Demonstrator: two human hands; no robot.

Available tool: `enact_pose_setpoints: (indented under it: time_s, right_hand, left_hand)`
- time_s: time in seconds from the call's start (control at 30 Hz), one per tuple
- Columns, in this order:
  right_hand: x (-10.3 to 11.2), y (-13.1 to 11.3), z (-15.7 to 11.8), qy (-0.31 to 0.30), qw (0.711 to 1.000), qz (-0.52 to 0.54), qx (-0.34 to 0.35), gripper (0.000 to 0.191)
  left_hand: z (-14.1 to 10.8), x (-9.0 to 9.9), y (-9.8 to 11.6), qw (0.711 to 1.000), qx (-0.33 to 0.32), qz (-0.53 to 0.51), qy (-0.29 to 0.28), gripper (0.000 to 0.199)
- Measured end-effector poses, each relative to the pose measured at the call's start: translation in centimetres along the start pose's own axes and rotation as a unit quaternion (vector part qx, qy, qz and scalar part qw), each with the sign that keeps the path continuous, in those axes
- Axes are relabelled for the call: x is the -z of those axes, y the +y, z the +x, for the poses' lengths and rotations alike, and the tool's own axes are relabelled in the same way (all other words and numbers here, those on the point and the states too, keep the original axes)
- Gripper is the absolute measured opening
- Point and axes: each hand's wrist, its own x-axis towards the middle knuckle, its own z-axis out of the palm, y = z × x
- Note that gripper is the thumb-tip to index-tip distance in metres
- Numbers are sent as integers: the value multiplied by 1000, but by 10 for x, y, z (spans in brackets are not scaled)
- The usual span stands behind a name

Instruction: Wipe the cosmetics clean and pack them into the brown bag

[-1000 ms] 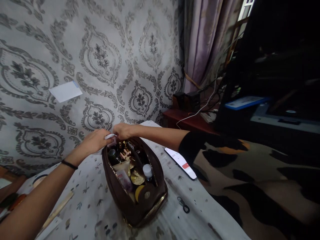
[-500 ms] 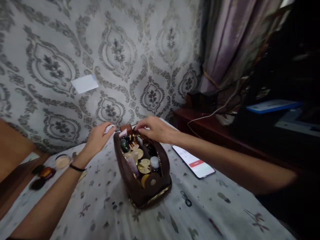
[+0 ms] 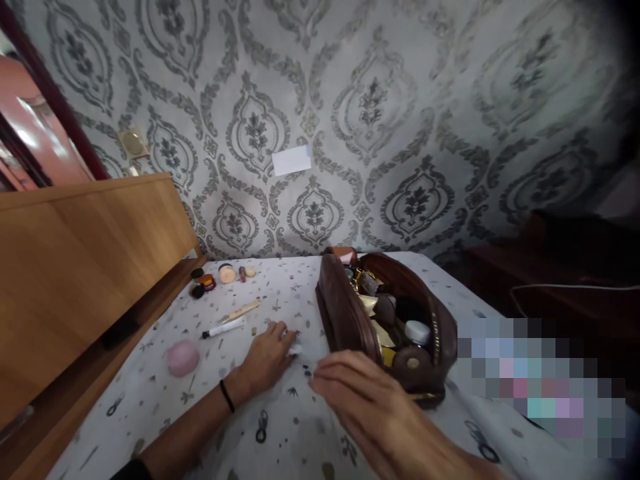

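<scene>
My left hand (image 3: 267, 359) is low over the patterned bed sheet (image 3: 280, 427), fingers curled around a small whitish thing (image 3: 296, 349) that is mostly hidden. To its right stands a dark brown zipped cosmetic bag (image 3: 345, 310), unzipped, with a white-lidded jar (image 3: 417, 332) and gold-coloured packets inside. My right hand (image 3: 363, 393) is in front of the bag's near left side, fingers stretched out together, nothing visible in them. Left of my left hand lie a white tube with a black cap (image 3: 225, 327), a beige tube (image 3: 243, 310) and a round pink object (image 3: 183, 358).
Several small cosmetic jars, one with beige contents (image 3: 227, 273), stand at the far left of the sheet. A wooden board (image 3: 95, 247) borders the left side. Patterned wallpaper (image 3: 345, 200) rises behind. A blurred-out patch (image 3: 540, 387) hides something at right.
My view has swung left. My left hand has moved from beside the bag's far end down onto the sheet; my right hand has left the bag's far end and come nearer me.
</scene>
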Motion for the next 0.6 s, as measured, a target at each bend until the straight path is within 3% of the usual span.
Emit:
enact_pose_setpoints:
  time_s: [0.13, 0.2, 0.3, 0.37, 0.43, 0.6]
  right_hand:
    - [-63, 9, 4, 29, 993, 101, -60, 29]
    - [-95, 21, 3, 69, 983, 141, -92, 28]
    - [-136, 38, -1, 76, 958, 173, -213, 25]
    - [-154, 48, -5, 73, 947, 182, -254, 23]
    - [-164, 56, -9, 54, 950, 181, -247, 24]
    - [-176, 71, -15, 12, 954, 183, -238, 29]
  left_hand:
    - [1, 5, -32, 999, 29, -14, 20, 32]
    - [15, 21, -63, 996, 75, -20, 51, 40]
    - [46, 51, -121, 977, 185, -17, 103, 36]
    - [69, 66, -159, 957, 262, -13, 121, 30]
    - [89, 72, -188, 935, 331, -10, 130, 37]
    - [120, 57, -227, 914, 383, -25, 134, 37]
